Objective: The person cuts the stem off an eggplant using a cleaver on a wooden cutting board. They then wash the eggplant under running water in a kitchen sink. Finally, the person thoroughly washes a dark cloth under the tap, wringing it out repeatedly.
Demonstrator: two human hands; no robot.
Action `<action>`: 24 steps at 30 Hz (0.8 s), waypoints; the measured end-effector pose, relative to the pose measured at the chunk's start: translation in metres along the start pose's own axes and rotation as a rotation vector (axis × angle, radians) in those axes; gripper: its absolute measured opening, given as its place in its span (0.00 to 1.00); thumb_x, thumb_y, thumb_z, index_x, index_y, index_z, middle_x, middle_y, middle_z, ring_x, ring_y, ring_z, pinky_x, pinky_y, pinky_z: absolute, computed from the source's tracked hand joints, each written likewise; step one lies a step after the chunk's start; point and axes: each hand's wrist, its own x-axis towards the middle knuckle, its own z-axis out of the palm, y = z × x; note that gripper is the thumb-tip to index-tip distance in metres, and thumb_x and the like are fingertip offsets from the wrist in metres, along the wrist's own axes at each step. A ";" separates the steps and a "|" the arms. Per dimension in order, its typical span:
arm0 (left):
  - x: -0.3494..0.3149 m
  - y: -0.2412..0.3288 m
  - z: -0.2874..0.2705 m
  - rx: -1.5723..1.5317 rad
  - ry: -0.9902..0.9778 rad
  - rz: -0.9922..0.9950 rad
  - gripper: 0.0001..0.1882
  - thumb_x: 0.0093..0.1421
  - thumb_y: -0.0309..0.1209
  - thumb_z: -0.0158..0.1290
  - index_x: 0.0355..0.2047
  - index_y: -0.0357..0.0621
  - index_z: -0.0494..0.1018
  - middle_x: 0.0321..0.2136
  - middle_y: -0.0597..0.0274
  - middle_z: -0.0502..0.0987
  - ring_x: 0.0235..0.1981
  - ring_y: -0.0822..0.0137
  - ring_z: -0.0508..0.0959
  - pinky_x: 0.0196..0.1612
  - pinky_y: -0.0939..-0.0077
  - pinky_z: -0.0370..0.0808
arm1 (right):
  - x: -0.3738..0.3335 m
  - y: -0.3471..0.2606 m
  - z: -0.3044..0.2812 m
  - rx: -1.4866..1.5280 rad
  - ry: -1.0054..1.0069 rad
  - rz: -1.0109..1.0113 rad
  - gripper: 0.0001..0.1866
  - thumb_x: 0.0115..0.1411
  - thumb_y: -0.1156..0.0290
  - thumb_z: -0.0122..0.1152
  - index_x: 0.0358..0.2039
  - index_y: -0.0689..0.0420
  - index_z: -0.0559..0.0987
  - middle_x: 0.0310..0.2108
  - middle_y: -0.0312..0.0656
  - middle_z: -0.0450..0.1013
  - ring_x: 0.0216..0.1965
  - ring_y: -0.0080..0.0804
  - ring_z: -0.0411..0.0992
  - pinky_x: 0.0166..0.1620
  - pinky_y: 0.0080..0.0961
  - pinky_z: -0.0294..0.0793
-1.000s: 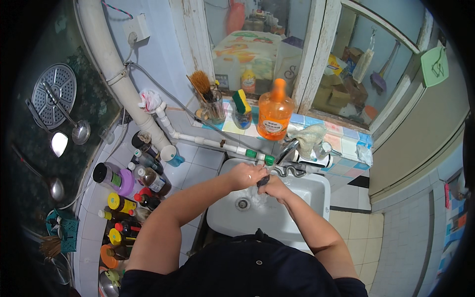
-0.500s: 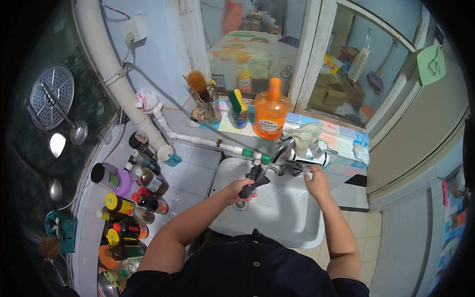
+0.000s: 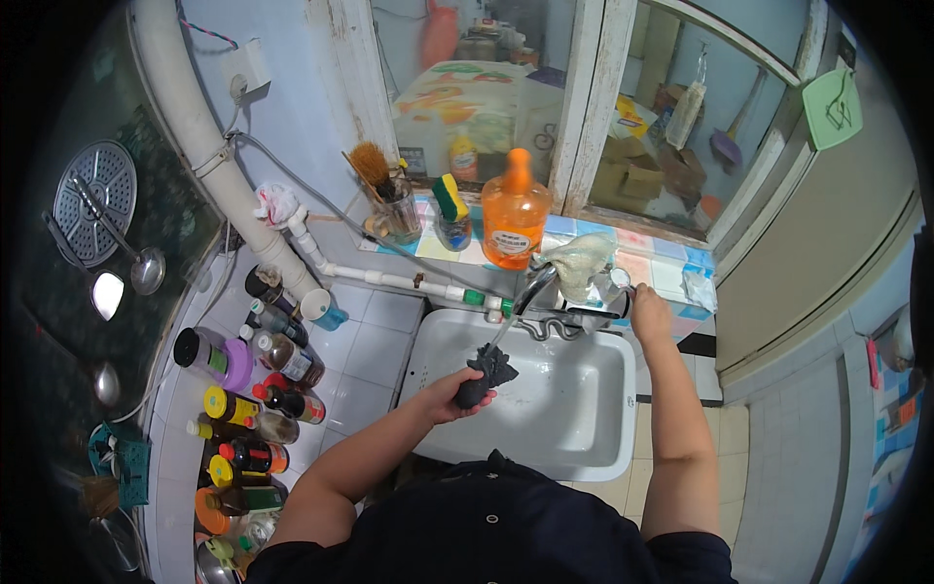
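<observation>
My left hand (image 3: 457, 396) is closed round a crumpled black thing (image 3: 493, 366) that looks like wet cloth, held over the left part of a white sink (image 3: 608, 457). Water appears to run onto it from the curved metal faucet (image 3: 535, 289). At the ledge's right end, my right hand (image 3: 651, 316) has its fingers closed by a dark curved part beside the faucet's knob (image 3: 620, 279). What exactly those fingers hold I cannot make out. A pale cloth (image 3: 580, 261) is draped behind the spout.
Along the tiled ledge stand an orange bottle (image 3: 517, 212), a green-and-yellow sponge (image 3: 449, 198) on a jar, and a glass (image 3: 397, 214) with brushes. White pipe (image 3: 379, 277) runs below it. Several bottles (image 3: 289, 358) crowd the left counter; ladles (image 3: 148, 271) hang beyond.
My right hand has moved up and right, from the sink's back edge to the ledge's end. My left hand has come slightly nearer and left with the black thing.
</observation>
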 end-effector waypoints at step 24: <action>-0.001 0.009 0.088 0.209 -0.407 -0.222 0.19 0.59 0.41 0.42 0.43 0.38 0.64 0.28 0.63 0.70 0.21 0.76 0.69 0.16 0.87 0.64 | -0.122 -0.083 -0.058 0.252 0.171 -0.982 0.31 0.46 0.74 0.55 0.54 0.53 0.63 0.52 0.37 0.63 0.53 0.36 0.62 0.60 0.46 0.50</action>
